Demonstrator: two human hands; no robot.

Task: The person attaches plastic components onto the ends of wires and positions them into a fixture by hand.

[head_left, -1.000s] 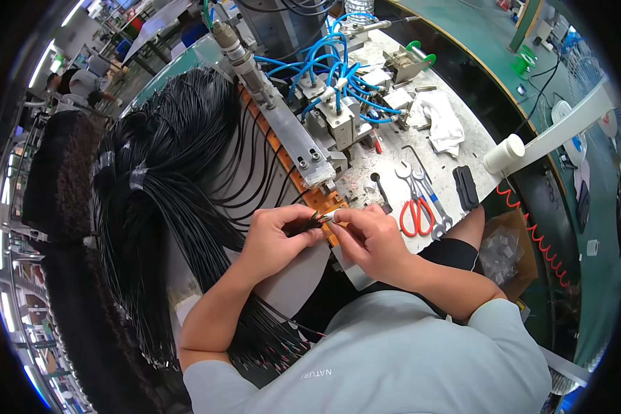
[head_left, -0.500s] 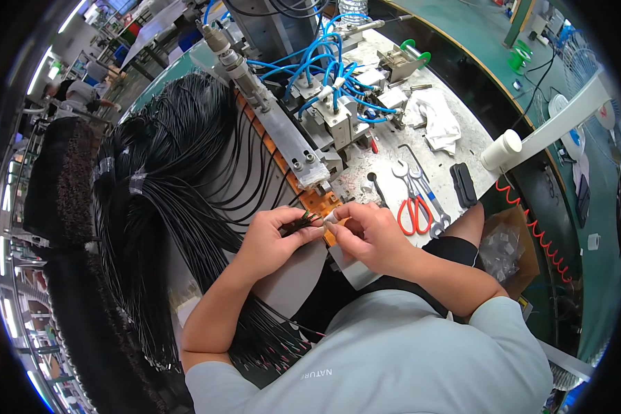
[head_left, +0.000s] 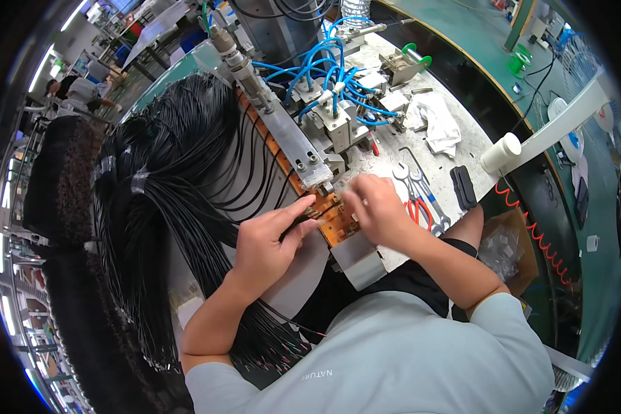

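Observation:
My left hand (head_left: pixel 269 241) is at the orange fixture strip (head_left: pixel 337 226), its thumb and index finger on either side of a black cable (head_left: pixel 301 220). Thin coloured wires show at that cable's end, near the fingertips. Over the right side of the strip is my right hand (head_left: pixel 381 212), smeared by motion, with its fingers bent down; whether anything is in them is hidden. A long metal press arm (head_left: pixel 283 131) ends just beyond both hands. To the left lies a thick bundle of black cables (head_left: pixel 165 159), several of them running to the strip.
Blue air tubes (head_left: pixel 324 52) loop over the machine behind the hands. On the white bench lie red-handled scissors (head_left: pixel 419 212), wrenches (head_left: pixel 421 181), a black case (head_left: pixel 463 187) and a white cloth (head_left: pixel 438 124). A cardboard box (head_left: pixel 524 252) of plastic bags stands at the right.
My right hand has moved away from my left fingertips, up and to the right, uncovering more of the orange strip. My left thumb and index finger have spread somewhat.

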